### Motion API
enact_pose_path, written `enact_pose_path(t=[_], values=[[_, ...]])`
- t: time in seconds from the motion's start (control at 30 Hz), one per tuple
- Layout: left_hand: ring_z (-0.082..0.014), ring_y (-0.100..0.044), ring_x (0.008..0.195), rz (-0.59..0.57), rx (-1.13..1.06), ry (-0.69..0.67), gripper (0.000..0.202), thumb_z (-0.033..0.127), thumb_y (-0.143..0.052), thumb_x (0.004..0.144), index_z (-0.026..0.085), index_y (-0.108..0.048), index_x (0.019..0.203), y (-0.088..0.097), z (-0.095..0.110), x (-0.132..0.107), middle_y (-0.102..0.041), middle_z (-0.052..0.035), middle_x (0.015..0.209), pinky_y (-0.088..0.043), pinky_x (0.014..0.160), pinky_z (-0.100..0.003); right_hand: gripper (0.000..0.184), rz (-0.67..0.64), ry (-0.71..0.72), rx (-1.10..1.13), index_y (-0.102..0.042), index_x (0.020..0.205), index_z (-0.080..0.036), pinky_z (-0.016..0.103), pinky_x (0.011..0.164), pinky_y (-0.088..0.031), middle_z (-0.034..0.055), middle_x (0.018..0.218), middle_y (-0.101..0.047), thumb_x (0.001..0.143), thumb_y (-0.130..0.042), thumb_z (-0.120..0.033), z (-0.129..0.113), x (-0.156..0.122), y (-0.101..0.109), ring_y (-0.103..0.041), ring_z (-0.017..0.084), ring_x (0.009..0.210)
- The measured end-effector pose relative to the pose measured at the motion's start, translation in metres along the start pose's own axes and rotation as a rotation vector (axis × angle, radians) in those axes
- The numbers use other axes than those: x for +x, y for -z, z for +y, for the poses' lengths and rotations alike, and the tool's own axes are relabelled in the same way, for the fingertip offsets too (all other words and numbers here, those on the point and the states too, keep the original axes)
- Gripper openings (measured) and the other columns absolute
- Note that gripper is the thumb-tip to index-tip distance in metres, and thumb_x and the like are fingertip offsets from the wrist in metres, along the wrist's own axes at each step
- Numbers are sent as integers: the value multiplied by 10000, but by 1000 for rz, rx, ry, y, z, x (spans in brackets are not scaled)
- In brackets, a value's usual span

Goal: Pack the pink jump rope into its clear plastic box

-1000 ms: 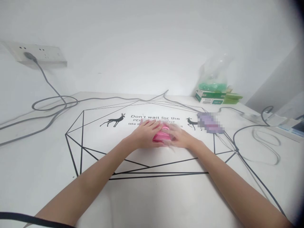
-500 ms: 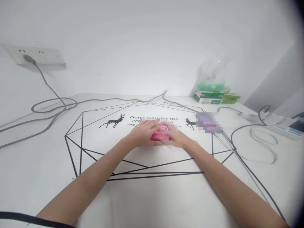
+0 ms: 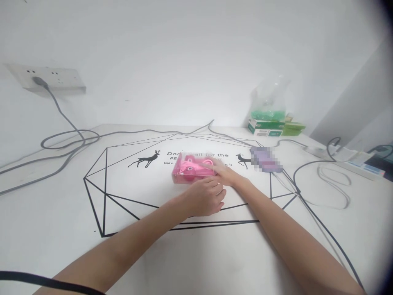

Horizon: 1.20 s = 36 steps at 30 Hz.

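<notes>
A clear plastic box (image 3: 178,177) lies on the white tabletop, with a pink corded item (image 3: 192,169) inside. The item has rounded parts, and its exact kind cannot be made out. My right hand (image 3: 226,173) grips the box's right end, its fingers reaching over the top. In front of that same end is my left hand (image 3: 208,197), its fingers curled closed by the box's near right corner. Whatever those fingers pinch, if anything, is hidden.
A blurred purple phone-like object (image 3: 266,159) lies to the right, with a white cable. Green-and-white boxes (image 3: 265,128) and a plastic bag (image 3: 268,108) stand at the back. Grey cables (image 3: 70,151) cross the left side, and a power strip (image 3: 322,153) lies at the right.
My left hand has left the box's left side and top and moved down and right to its near right corner, fingers now curled. More of the box and pink item shows.
</notes>
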<state>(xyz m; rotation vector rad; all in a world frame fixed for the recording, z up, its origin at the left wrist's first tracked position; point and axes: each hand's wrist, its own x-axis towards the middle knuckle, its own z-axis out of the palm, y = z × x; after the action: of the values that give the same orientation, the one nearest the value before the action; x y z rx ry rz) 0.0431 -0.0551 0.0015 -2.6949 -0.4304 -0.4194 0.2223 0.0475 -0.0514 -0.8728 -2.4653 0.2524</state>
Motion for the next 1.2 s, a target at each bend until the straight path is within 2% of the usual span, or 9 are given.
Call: enact_pose_path(t=[0.07, 0.13, 0.27, 0.33, 0.53, 0.83, 0.93, 1.1, 1.2], values=[[-229, -628, 750, -56, 73, 34, 255, 247, -486, 938, 78, -676, 924, -1, 6, 2, -667, -103, 793, -498, 738, -373, 499, -17, -1, 16, -509, 1407, -312, 515, 1073, -397, 103, 1491, -406, 920, -584, -394, 1, 1, 2, -365, 328, 1383], [-257, -639, 778, -120, 162, 64, 276, 241, -491, 937, 52, -690, 918, -5, 14, 7, -678, -141, 813, -482, 751, -393, 522, -32, -4, 36, -492, 1422, -304, 498, 1063, -414, 114, 1470, -424, 917, -595, -384, 2, 2, 4, -388, 318, 1368], [-358, -650, 991, -220, 264, 170, 389, 271, -475, 950, -30, -682, 1081, -19, 33, 15, -665, -284, 1110, -450, 832, -452, 518, -27, 4, 64, -513, 1408, -298, 501, 1090, -382, 118, 1453, -442, 912, -605, -418, 3, 1, 7, -394, 312, 1366], [-378, -636, 1062, -236, 257, 208, 440, 262, -437, 969, -70, -636, 1178, -27, 39, 16, -634, -309, 1188, -434, 874, -469, 495, -27, 24, 85, -520, 1401, -302, 488, 1091, -384, 110, 1450, -449, 923, -592, -408, 3, 1, 9, -416, 297, 1351], [-342, -565, 1229, -159, 133, 280, 508, 307, -344, 1002, -53, -571, 1278, -38, 39, 8, -587, -263, 1308, -366, 1035, -460, 504, -29, 34, 121, -517, 1406, -309, 467, 1110, -365, 90, 1490, -414, 918, -596, -411, 9, 3, 8, -405, 282, 1368], [-340, -525, 1278, -76, 2, 314, 513, 319, -334, 990, -43, -546, 1285, -42, 38, 4, -558, -259, 1348, -325, 1103, -446, 503, -33, 23, 234, -548, 1384, -298, 432, 1127, -345, 73, 1525, -387, 907, -604, -448, 13, 4, 8, -405, 265, 1378], [-327, -495, 1314, -49, -46, 326, 507, 321, -340, 988, -26, -530, 1304, -45, 37, 2, -540, -243, 1377, -309, 1128, -430, 522, -47, -8, 188, -537, 1393, -315, 439, 1135, -331, 66, 1546, -366, 894, -627, -438, 9, 4, 11, -388, 278, 1394], [-315, -439, 1364, -49, -128, 343, 515, 317, -343, 984, -19, -492, 1344, -47, 37, 0, -506, -231, 1416, -306, 1153, -414, 568, -124, -130, 62, -510, 1410, -358, 434, 1055, -439, 44, 1571, -340, 873, -623, -505, -8, 5, 19, -447, 315, 1354], [-315, -435, 1368, -56, -165, 350, 520, 319, -342, 983, -22, -489, 1347, -46, 37, 1, -501, -233, 1420, -305, 1161, -415, 574, -147, -188, -6, -494, 1414, -400, 472, 1074, -418, 8, 1578, -335, 870, -601, -549, -17, 6, 22, -428, 346, 1367]])
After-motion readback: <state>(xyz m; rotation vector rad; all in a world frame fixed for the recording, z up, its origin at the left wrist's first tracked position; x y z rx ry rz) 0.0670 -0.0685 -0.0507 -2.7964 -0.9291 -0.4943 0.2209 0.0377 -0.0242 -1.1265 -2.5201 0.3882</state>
